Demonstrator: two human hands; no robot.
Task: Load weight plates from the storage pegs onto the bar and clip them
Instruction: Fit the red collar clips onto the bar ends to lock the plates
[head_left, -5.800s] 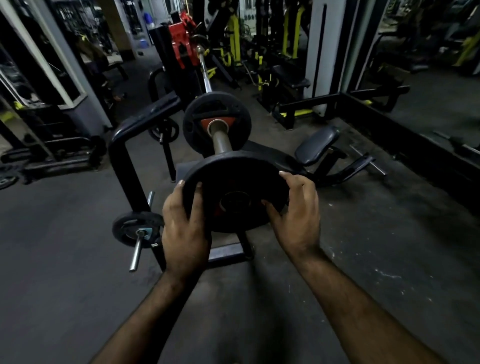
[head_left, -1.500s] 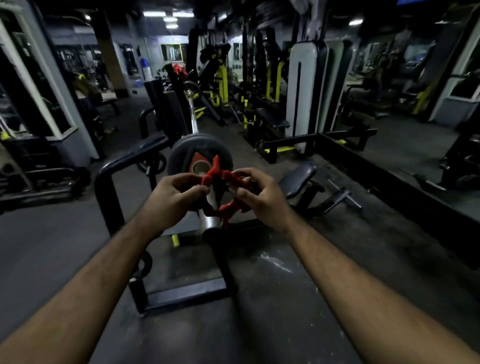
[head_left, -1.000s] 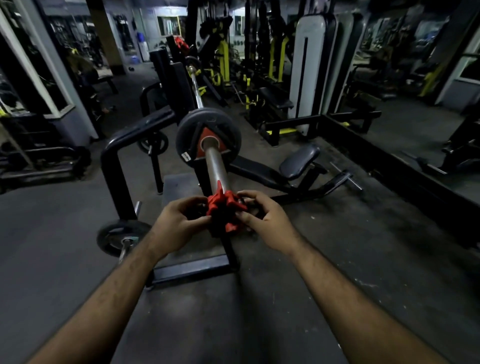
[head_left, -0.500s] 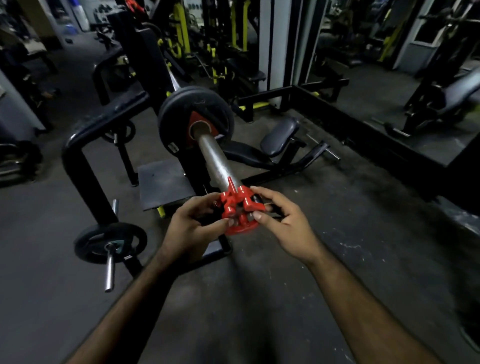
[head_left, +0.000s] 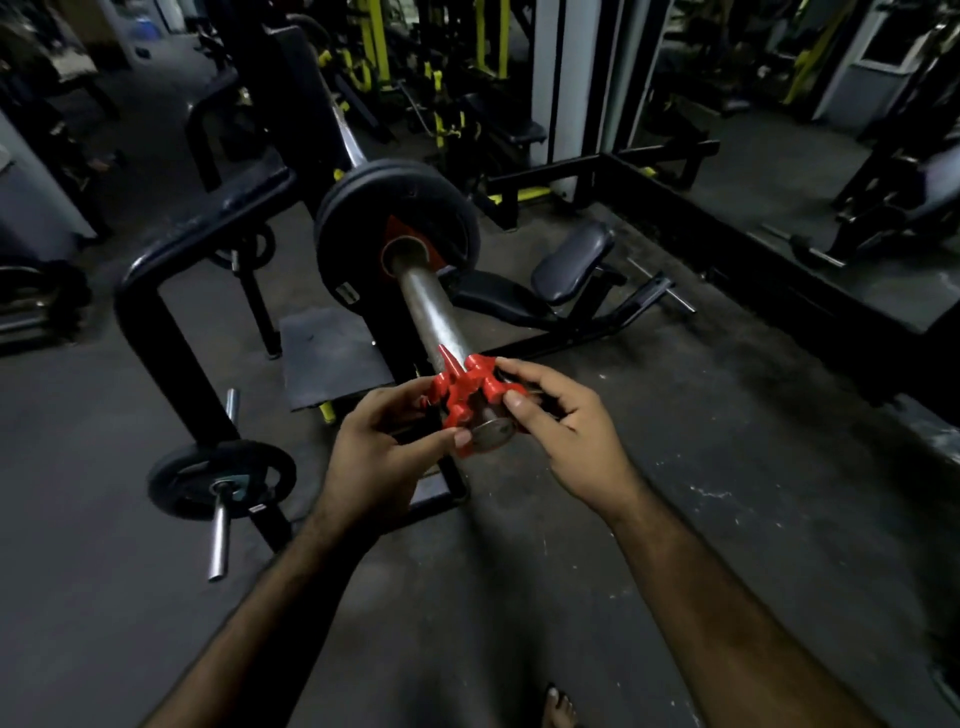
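The steel bar sleeve points toward me, with black weight plates pushed far up it against the rack. A red plastic clip sits around the near end of the sleeve. My left hand pinches the clip from the left and below. My right hand grips it from the right with thumb and fingers. A long stretch of bare sleeve lies between the clip and the plates.
A smaller black plate hangs on a low storage peg at the left of the black rack frame. A padded bench lies on the floor to the right. My bare foot shows at the bottom edge.
Both hands have kept the red clip at the end of the sleeve; over the last second it has gone slightly further onto the sleeve. My head has tilted down and closer.
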